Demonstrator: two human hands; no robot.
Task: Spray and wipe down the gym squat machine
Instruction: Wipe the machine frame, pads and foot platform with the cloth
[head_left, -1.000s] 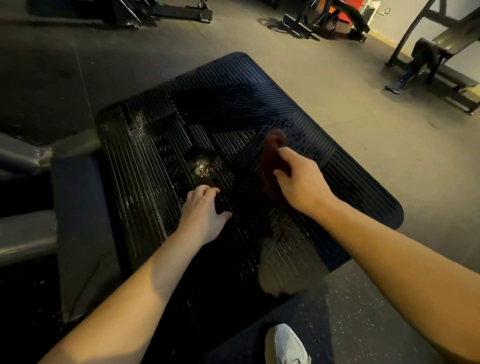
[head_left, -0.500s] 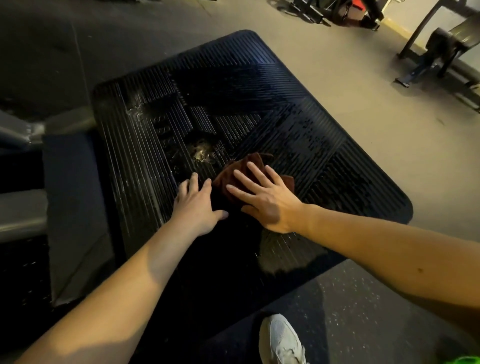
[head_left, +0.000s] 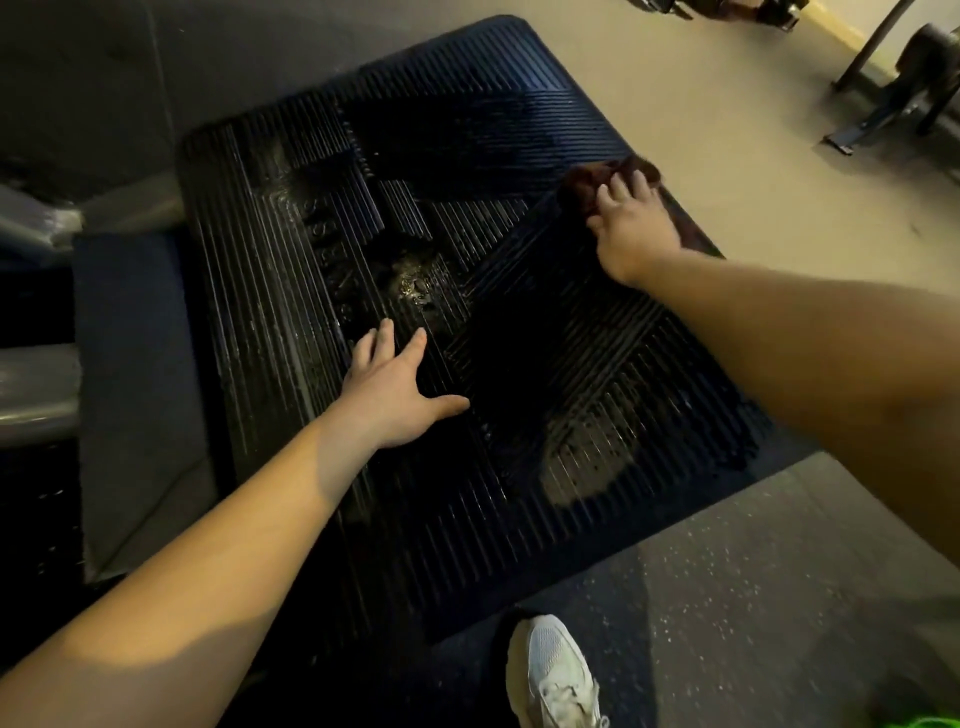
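Swept out from the centre since half a second ago, the dark reddish-brown wiping cloth now sits at the 2 o'clock edge of the squat machine's black ribbed rubber footplate.

Grey steel frame tubes meet the plate at 9 o'clock. The left hand lies flat just below the plate's centre, fingers straight and spread, holding nothing and bracing on the ribs. Just beyond its fingertips, toward 12 o'clock, a glistening wet patch marks spray not yet wiped. The right hand presses down on the cloth with extended fingers rather than bunching it. A white mesh trainer stands on the speckled floor at 6 o'clock.

Wiping appears to be the step in hand, and only partway done. The next stroke likely calls for drawing the cloth back toward 9 o'clock, across the wet centre and the left-hand ribs.
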